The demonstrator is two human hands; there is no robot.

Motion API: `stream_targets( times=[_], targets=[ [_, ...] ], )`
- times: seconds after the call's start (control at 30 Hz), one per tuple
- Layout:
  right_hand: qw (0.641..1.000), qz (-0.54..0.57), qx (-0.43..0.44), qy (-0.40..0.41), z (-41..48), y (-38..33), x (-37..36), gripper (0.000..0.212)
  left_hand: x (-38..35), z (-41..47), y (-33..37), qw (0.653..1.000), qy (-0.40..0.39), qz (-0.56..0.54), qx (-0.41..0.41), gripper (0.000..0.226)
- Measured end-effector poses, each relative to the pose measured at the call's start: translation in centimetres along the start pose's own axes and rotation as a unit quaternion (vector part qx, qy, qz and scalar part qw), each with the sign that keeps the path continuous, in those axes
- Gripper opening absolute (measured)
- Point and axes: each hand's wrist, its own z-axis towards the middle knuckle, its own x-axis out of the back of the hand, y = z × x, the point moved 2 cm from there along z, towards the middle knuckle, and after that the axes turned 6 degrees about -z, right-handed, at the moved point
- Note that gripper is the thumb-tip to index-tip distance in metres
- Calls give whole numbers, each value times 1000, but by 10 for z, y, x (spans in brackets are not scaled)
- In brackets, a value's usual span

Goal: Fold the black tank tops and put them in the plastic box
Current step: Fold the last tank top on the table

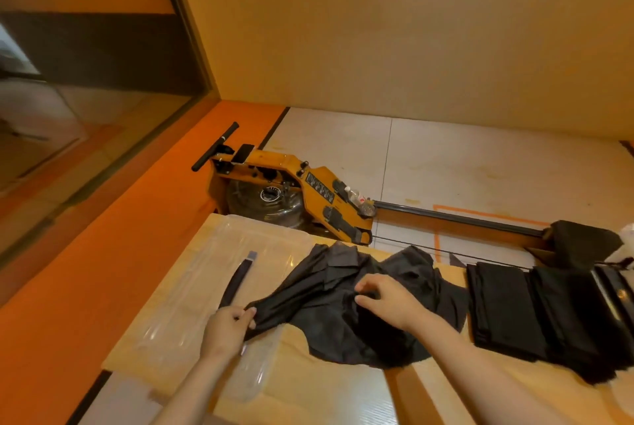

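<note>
A: Where is the black garment (pixel 346 315)?

B: It lies crumpled on the wooden desk (pixel 308 387), just right of the clear plastic box (pixel 192 290), and one edge of the cloth drapes over the box's right rim. It shows a collar toward the far side, so it looks more like a shirt than a tank top.

A: And the hands?

B: The left hand (pixel 228 328) is clenched on a gathered corner of the garment, right at the box's near right edge. The right hand (pixel 391 301) sits on the middle of the cloth, further right of the box, thumb and fingers pinching a fold of fabric.

A: Anything inside the box?

B: A dark strap with a pale end (pixel 236 280) lies in it, running from the far side toward the left hand. Whether it belongs to a garment, I cannot tell.

A: What else is on the desk?

B: Well to the right of the box, past the crumpled garment, sits a row of folded black clothes (pixel 528 311), laid side by side. Their exact kind is too dark to tell.

A: And beyond the desk?

B: Behind the box, on the floor, stands a yellow rowing machine (pixel 308 188) with a black handle, a clear water tank and a long rail reaching right. The floor (pixel 446 164) there is pale, with an orange strip left of the box.
</note>
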Motion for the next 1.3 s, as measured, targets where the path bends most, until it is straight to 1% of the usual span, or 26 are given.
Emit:
stream_targets(
  times=[0.03, 0.1, 0.17, 0.23, 0.27, 0.3, 0.37, 0.43, 0.47, 0.5, 0.57, 0.63, 0.7, 0.77, 0.87, 0.93, 1.0, 1.1, 1.2, 1.3],
  targets=[
    [999, -48, 11, -3, 4, -3, -13, 25, 2, -3, -11, 1000, 16, 4, 11, 40],
    [990, -123, 15, -59, 8, -9, -45, 37, 7, -6, -30, 999, 36, -12, 30, 30],
    [974, -182, 1, -139, 7, -17, -73, 34, 14, -9, -40, 997, 50, -41, 48, 21],
    [968, -180, -8, -174, 8, -30, -89, 27, 22, -8, -47, 995, 60, -56, 50, 20],
    [971, -170, -9, -166, 10, -38, -91, 27, 27, -5, -49, 995, 66, -59, 45, 22],
    [977, -166, -7, -135, 15, -44, -90, 26, 31, -3, -51, 995, 72, -62, 40, 24],
    [985, -172, 5, -30, 30, -56, -83, 20, 40, 2, -53, 994, 78, -69, 34, 25],
    [985, -165, 5, 60, 48, -64, -75, 12, 47, 8, -57, 994, 77, -73, 23, 21],
    [984, -157, -2, 88, 57, -67, -72, 10, 50, 11, -59, 995, 73, -72, 16, 20],
    [983, -152, -13, 105, 66, -68, -71, 13, 53, 13, -61, 995, 66, -72, 8, 19],
    [982, -147, -40, 108, 83, -64, -73, 27, 59, 18, -65, 996, 50, -73, -2, 17],
    [985, -134, -63, 83, 97, -59, -79, 40, 65, 23, -70, 997, 39, -72, -7, 15],
    [987, -138, -56, 57, 107, -58, -86, 44, 74, 29, -73, 997, 32, -72, -17, 13],
    [982, -182, -30, 51, 112, -62, -92, 38, 84, 38, -77, 997, 22, -70, -33, 11],
    [974, -213, -17, 80, 113, -68, -99, 19, 96, 52, -77, 996, -10, -69, -55, 10],
    [977, -180, -21, 109, 113, -72, -100, 12, 103, 58, -73, 994, -35, -85, -66, 9],
    [981, -123, -24, 147, 114, -80, -93, 6, 110, 62, -64, 989, -56, -102, -86, 9],
    [983, -44, -13, 178, 110, -96, -71, 14, 123, 72, -44, 985, -64, -104, -121, 9],
    [983, 33, -22, 181, 98, -108, -40, 19, 136, 83, -20, 982, -58, -107, -143, 6],
    [981, 31, -18, 192, 84, -117, -11, 20, 145, 86, 10, 977, -46, -124, -167, 9]
  ],
)
